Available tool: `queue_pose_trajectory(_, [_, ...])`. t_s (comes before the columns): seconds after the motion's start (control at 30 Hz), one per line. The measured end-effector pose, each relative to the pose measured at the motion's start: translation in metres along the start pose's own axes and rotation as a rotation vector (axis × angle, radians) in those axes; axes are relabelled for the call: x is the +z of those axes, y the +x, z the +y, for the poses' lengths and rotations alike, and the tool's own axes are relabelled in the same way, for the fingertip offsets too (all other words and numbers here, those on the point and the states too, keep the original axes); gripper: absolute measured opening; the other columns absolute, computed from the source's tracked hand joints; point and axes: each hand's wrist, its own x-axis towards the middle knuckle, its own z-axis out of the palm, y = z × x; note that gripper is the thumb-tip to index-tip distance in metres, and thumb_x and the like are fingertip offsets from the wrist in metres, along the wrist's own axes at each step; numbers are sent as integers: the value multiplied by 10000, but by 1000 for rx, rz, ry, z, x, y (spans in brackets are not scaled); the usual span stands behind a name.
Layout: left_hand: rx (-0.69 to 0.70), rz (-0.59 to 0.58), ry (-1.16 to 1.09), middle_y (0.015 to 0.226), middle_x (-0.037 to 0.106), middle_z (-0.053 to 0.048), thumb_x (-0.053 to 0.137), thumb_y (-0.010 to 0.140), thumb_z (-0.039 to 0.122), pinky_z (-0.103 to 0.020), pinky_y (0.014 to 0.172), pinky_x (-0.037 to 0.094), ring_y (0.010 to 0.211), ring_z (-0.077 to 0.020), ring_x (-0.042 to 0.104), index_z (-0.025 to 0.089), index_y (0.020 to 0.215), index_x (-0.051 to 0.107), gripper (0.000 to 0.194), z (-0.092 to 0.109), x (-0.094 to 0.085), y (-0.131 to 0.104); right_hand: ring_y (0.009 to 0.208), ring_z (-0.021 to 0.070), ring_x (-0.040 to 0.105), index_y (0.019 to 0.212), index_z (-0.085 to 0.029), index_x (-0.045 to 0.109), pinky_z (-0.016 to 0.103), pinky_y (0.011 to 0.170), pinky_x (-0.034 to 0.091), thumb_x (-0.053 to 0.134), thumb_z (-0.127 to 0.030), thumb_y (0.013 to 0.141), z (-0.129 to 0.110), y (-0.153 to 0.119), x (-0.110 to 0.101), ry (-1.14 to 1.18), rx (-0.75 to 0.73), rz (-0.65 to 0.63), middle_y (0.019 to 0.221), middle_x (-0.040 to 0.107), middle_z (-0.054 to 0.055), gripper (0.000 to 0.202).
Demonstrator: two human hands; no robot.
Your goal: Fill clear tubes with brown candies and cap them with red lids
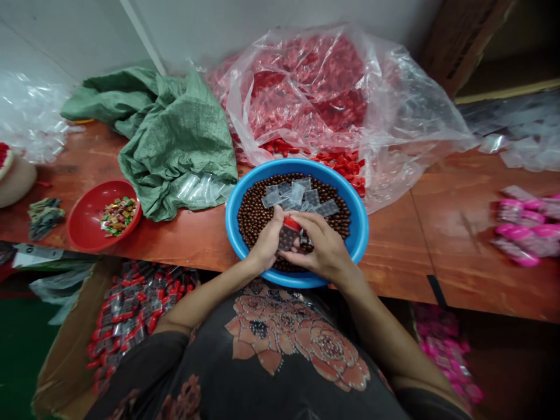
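Note:
Over a blue basin (231,233), both hands meet around a small clear container (287,238) with a red cap and dark brown balls inside. My left hand (268,240) wraps its left side, thumb pointing up. From the right, the fingers of my right hand (326,245) close on the cap and lower side. Brown balls (256,216) fill the basin, with several clear flat containers (301,192) lying on top. Part of the held container is hidden behind the fingers.
Behind the basin lies a big clear bag of red caps (306,87). Leftward are a green woven sack (175,134) and a red bowl (81,224) of wrapped sweets. A carton (65,344) of red-capped containers stands below; pink-capped containers (525,224) lie at right.

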Motion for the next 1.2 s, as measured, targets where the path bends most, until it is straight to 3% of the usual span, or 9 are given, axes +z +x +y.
queue_pose_trajectory(0.23, [129, 45, -55, 614, 566, 26, 469, 911, 510, -204, 482, 404, 497, -96, 501, 196, 1144, 628, 422, -1, 9, -5, 1149, 296, 621, 1386, -216, 447, 476, 936, 558, 727, -329, 808, -4, -2, 3, 35, 38, -7, 1239, 618, 151, 652])
queue_pose_trajectory(0.37, [-79, -124, -224, 552, 512, 27, 364, 940, 490, -219, 477, 454, 456, -100, 474, 159, 1009, 612, 420, 4, 2, -1, 1154, 288, 615, 1343, -255, 503, 478, 976, 524, 798, -463, 734, 2, 0, -11, 268, 328, -211, 1271, 621, 106, 709])
queue_pose_trajectory(0.47, [-265, -312, -302, 612, 525, 14, 354, 967, 509, -253, 483, 509, 477, -103, 493, 146, 970, 603, 441, 9, -9, 3, 940, 241, 651, 1206, -262, 628, 434, 847, 546, 771, -554, 731, 12, 0, -22, 410, 591, -275, 1075, 689, 65, 575])
queue_pose_trajectory(0.57, [-292, -390, -277, 707, 555, -3, 505, 924, 574, -252, 516, 538, 557, -96, 539, 125, 984, 620, 468, 17, -19, 2, 771, 173, 611, 1132, -255, 680, 366, 741, 534, 797, -539, 701, 18, -1, -27, 602, 750, -230, 934, 685, 35, 530])
queue_pose_trajectory(0.73, [-275, -423, -27, 769, 600, -11, 743, 773, 528, -246, 574, 531, 653, -110, 596, 131, 1227, 636, 613, 32, -30, -5, 790, 157, 625, 1121, -263, 688, 350, 770, 553, 897, -417, 568, 16, -1, -28, 887, 907, -98, 923, 677, 17, 611])
queue_pose_trajectory(0.83, [-239, -428, 171, 733, 604, 10, 795, 738, 456, -237, 588, 502, 613, -91, 577, 166, 1296, 627, 651, 35, -31, -6, 781, 157, 619, 1127, -271, 691, 360, 760, 568, 888, -430, 593, 11, -1, -29, 893, 828, -105, 936, 653, 20, 591])
queue_pose_trajectory(0.97, [-77, -296, 244, 839, 679, -35, 756, 786, 415, -267, 667, 513, 663, -105, 603, 173, 1287, 645, 567, 26, -25, -6, 900, 196, 610, 1219, -271, 658, 410, 854, 561, 826, -452, 714, 1, -2, -24, 516, 506, -135, 1011, 596, 50, 562])
queue_pose_trajectory(1.07, [82, -177, 255, 1091, 702, -93, 670, 859, 404, -354, 840, 536, 901, -180, 661, 192, 1290, 643, 481, 15, -19, -7, 1072, 252, 587, 1367, -234, 530, 462, 958, 531, 779, -406, 785, -4, -2, -14, 216, 324, -129, 1148, 567, 106, 656])
queue_pose_trajectory(1.2, [351, 7, 341, 1274, 633, -99, 651, 880, 382, -402, 1072, 437, 1200, -231, 576, 205, 1234, 666, 396, 2, -16, -8, 1119, 287, 579, 1406, -186, 429, 490, 973, 522, 729, -358, 830, -4, -4, -4, 37, 209, -103, 1191, 565, 146, 672])
